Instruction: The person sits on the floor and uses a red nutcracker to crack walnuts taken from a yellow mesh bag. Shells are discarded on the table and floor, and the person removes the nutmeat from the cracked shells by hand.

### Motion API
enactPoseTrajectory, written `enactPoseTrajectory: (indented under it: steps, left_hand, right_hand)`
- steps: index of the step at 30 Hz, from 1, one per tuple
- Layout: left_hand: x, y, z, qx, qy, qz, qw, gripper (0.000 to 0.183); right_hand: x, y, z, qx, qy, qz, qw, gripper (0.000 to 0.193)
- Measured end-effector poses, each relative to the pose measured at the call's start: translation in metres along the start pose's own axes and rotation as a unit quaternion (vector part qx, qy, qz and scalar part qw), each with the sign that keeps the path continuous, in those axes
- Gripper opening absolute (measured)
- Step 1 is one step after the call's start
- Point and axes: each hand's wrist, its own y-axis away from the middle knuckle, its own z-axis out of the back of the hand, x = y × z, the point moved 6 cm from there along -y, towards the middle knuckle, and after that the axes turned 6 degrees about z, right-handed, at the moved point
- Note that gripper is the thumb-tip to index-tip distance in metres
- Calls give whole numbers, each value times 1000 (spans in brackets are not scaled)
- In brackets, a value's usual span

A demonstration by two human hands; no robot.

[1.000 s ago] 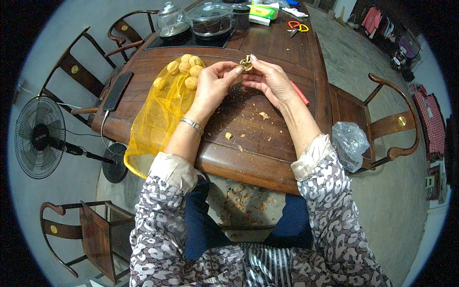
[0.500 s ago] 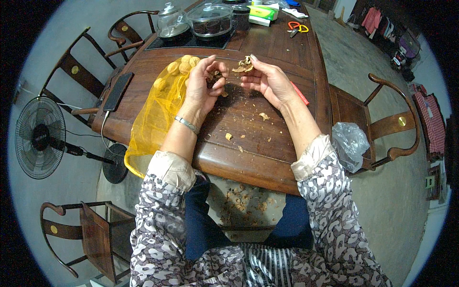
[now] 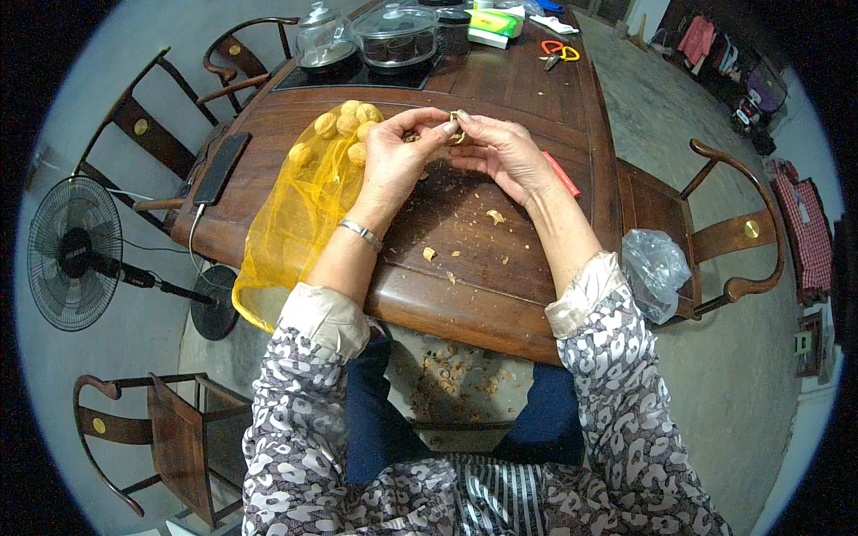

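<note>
My left hand (image 3: 402, 152) and my right hand (image 3: 496, 147) meet above the wooden table (image 3: 465, 295). Between their fingertips is a piece of cracked walnut (image 3: 457, 134), pale at the broken edges. Both hands are closed on it. Some darker bits show partly behind the left fingers. Beside my left wrist lies a yellow mesh bag (image 3: 290, 223) with several whole walnuts (image 3: 347, 123) at its far end. Shell fragments (image 3: 429, 255) and crumbs are scattered on the table below my hands.
A phone (image 3: 221, 170) on a cable lies at the left edge. Glass pots (image 3: 393, 40) stand at the back, scissors (image 3: 560, 55) at far right. A red object (image 3: 561, 174) is by my right wrist. A plastic bag (image 3: 657, 272) rests on a chair; shells (image 3: 456, 380) litter the floor.
My hands have come together. My left hand has moved right, and its fingers now pinch the shell piece that my right hand held apart before.
</note>
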Motion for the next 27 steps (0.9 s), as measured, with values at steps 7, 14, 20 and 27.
enactPoseTrajectory:
  steps: [7,14,20,27]
  left_hand:
    - [-1,0,2,-17,-19,15,1000,19]
    - [-2,-1,5,-56,-72,-58,994,17]
    - [6,-3,9,-63,1,2,998,15]
    - [16,-4,6,-43,98,67,992,17]
  right_hand:
    - [-3,0,3,-17,30,-6,999,27]
    - [-2,0,4,-66,98,14,993,24]
    - [-3,-1,5,-64,27,16,997,24]
    - [-3,-2,3,-42,-9,10,999,24]
